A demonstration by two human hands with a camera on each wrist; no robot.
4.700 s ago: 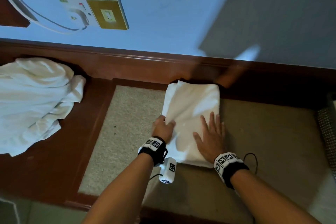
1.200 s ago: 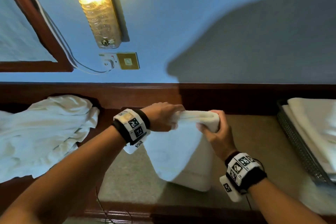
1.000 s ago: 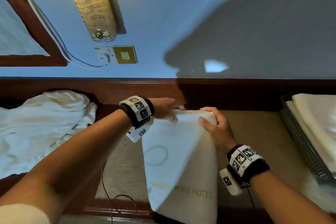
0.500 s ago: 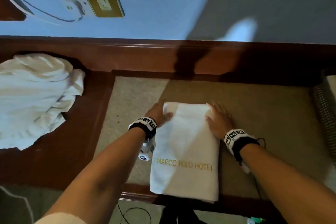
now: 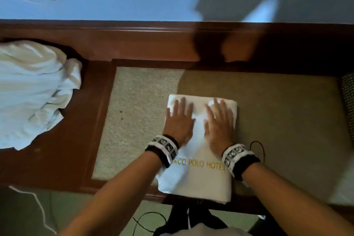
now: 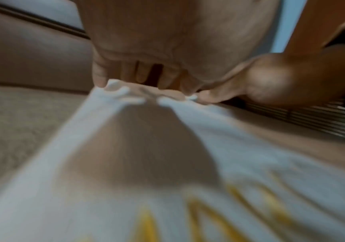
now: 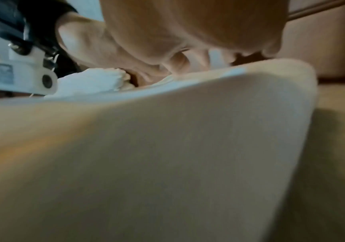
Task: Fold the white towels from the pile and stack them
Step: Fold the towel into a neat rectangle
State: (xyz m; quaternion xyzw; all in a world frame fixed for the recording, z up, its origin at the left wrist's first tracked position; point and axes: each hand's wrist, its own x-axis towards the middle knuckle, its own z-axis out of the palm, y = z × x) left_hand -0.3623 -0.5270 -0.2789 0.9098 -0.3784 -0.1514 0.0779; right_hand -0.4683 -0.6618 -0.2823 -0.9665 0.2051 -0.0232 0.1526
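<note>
A folded white towel with gold hotel lettering lies lengthwise on the beige inlay of the wooden table; its near end reaches the table's front edge. My left hand and right hand lie flat side by side on its far half, fingers straight and pointing at the wall. In the left wrist view the left hand presses the towel near its far fold. From the right wrist, the right hand lies on the towel. The pile of unfolded white towels sits at the left.
A dark woven basket shows at the right edge of the table. A raised wooden back rail runs along the wall. A thin black cable loops beside my right wrist. The floor lies below the front edge.
The towel was lifted, hung from both hands, and was laid down lengthwise with the lettering up. Both hands let go of its far corners and now lie flat on it.
</note>
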